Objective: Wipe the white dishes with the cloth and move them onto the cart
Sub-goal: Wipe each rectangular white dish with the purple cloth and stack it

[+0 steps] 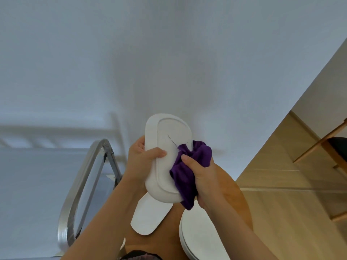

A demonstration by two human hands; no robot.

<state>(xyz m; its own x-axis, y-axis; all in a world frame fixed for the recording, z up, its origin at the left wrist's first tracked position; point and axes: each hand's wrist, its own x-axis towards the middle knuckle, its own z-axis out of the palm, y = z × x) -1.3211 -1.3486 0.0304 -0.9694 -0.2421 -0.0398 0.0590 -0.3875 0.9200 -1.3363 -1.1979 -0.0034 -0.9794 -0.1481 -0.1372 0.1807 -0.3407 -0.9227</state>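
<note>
A white oblong dish [169, 147] is held up in front of me with its underside toward the camera. My left hand [142, 160] grips its left edge, thumb across the base. My right hand [202, 175] clutches a bunched purple cloth [189, 166] pressed against the dish's right side. Below, a second white oblong dish [148, 216] lies on a round wooden table [234, 196]. A stack of round white plates [199, 233] sits on the same table under my right forearm.
A metal cart handle [82, 181] curves up at the left, beside the table, with the cart's pale surface [28, 194] beyond it. A white wall fills the upper view. Wooden floor and a wooden chair [330, 147] lie to the right.
</note>
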